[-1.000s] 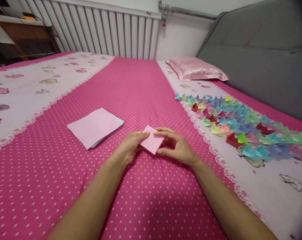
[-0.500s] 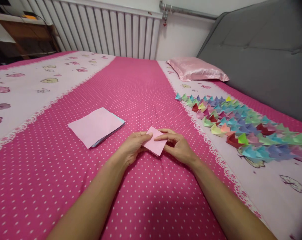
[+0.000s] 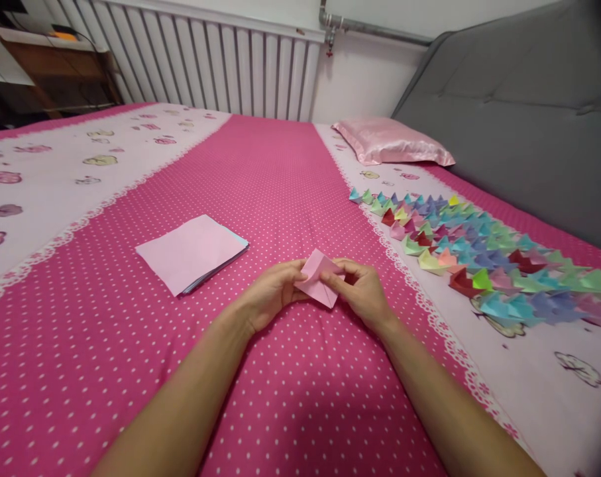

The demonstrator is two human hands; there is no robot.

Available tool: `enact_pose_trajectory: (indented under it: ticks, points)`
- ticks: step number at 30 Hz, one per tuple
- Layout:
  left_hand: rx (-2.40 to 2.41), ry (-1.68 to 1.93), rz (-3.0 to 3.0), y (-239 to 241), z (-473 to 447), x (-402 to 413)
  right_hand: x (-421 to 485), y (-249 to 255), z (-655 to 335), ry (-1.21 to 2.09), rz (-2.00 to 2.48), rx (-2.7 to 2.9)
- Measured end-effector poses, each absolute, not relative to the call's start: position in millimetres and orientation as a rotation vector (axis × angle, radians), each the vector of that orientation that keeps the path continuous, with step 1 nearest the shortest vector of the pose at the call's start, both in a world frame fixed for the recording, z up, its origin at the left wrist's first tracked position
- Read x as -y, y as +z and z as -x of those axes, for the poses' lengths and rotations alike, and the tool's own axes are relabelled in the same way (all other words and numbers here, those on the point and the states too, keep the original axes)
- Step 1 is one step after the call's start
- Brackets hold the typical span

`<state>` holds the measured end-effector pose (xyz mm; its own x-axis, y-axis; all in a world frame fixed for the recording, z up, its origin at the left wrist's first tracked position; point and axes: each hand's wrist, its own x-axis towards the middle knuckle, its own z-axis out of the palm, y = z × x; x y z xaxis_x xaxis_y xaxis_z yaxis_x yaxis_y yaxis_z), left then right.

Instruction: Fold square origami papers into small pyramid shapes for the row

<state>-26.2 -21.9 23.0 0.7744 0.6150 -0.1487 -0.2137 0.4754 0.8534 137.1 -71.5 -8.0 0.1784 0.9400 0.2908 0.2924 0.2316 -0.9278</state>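
A small folded piece of pink paper point(image 3: 322, 293) is held between my two hands, above the pink dotted bedspread point(image 3: 290, 384). My left hand point(image 3: 276, 290) pinches its left corner, with the fingers curled underneath. On the right side, my right hand point(image 3: 364, 291) grips it, the thumb pressed on its upper face. Creases and an opened flap show on the paper. To the left lies a stack of paper sheets point(image 3: 193, 253), a pink one on top and blue and darker edges below.
Rows of folded paper boats point(image 3: 472, 252) in many colours stand on the right of the bed. Behind them are a pink satin pillow point(image 3: 392, 141) and a grey padded headboard point(image 3: 523, 99). A white radiator point(image 3: 205, 59) runs along the far wall.
The pink paper was a flat square; now a flap is opened on its face. It has shifted slightly right, and my right thumb has come onto the top.
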Motion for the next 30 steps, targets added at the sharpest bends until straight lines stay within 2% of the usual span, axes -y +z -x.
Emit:
enact_pose_trajectory:
  ticks: [9, 30]
  points:
    - [-0.531, 0.618, -1.108, 9.4, 17.1, 25.5, 72.1, -10.5, -134.0, 0.650, 1.336, 1.309]
    - [-0.825, 0.716, -1.067, 8.6, 20.1, 19.0, 67.8, -6.8, -135.8, 0.921, 1.135, 0.763]
